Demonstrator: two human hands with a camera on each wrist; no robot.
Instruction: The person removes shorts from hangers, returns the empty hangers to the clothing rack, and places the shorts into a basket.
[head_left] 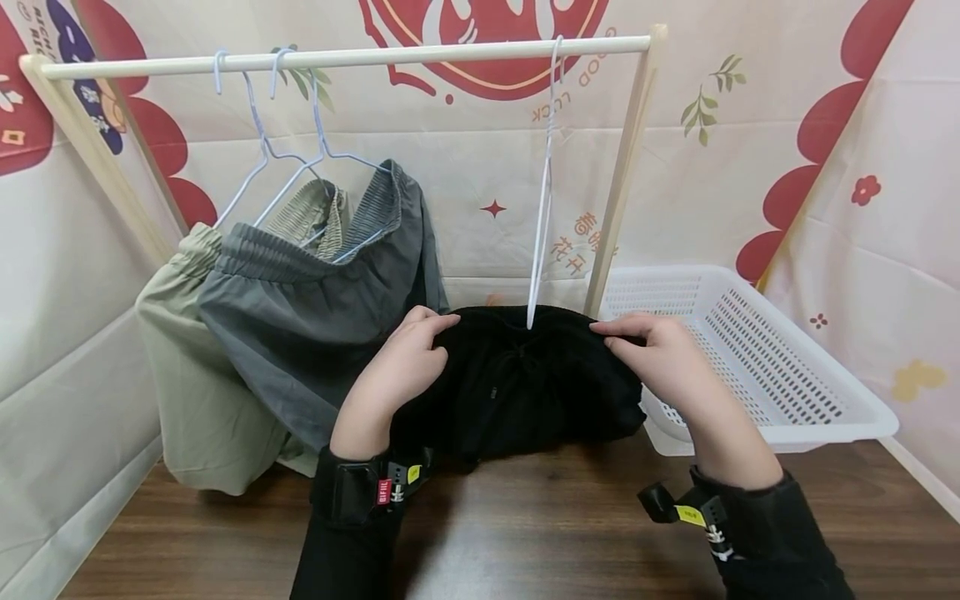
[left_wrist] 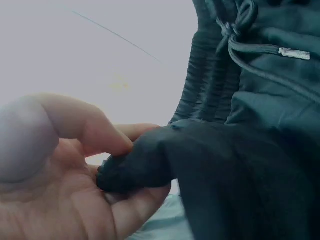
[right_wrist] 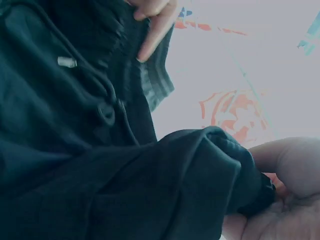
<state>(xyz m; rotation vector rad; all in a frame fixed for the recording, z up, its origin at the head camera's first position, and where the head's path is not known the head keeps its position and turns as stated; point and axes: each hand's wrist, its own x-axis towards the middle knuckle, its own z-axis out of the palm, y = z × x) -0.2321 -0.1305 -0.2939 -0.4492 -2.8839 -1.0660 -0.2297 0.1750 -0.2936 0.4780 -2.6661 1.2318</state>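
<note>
Both hands hold a black garment (head_left: pixel 517 400) below a pale rail (head_left: pixel 450 55)

In the head view, the black garment sits at the centre of the frame, above a brown wooden table (head_left: pixel 540 533). The left hand (head_left: pixel 397 362) pinches its upper left edge; the right hand (head_left: pixel 667 358) pinches its upper right edge. A white hanger (head_left: pixel 543 217), seen nearly edge-on, hangs from the rail, its lower end overlapping the top of the garment. At left, grey shorts (head_left: pixel 315 317) and light green shorts (head_left: pixel 198 383) hang on pale blue hangers (head_left: pixel 320 133). A white basket (head_left: pixel 832 435) stands at the right of the frame, before a printed cloth backdrop (head_left: pixel 450 225).

In the left wrist view, thumb and fingers at lower left close around a bunched fold of the garment. A tied drawstring (left_wrist: pixel 255 48) with a pale tip shows at upper right.

In the right wrist view, the right hand, at lower right, holds another bunched fold, partly hidden by the cloth. Fingers of the other hand reach the waistband (right_wrist: pixel 131 55) at the top.
</note>
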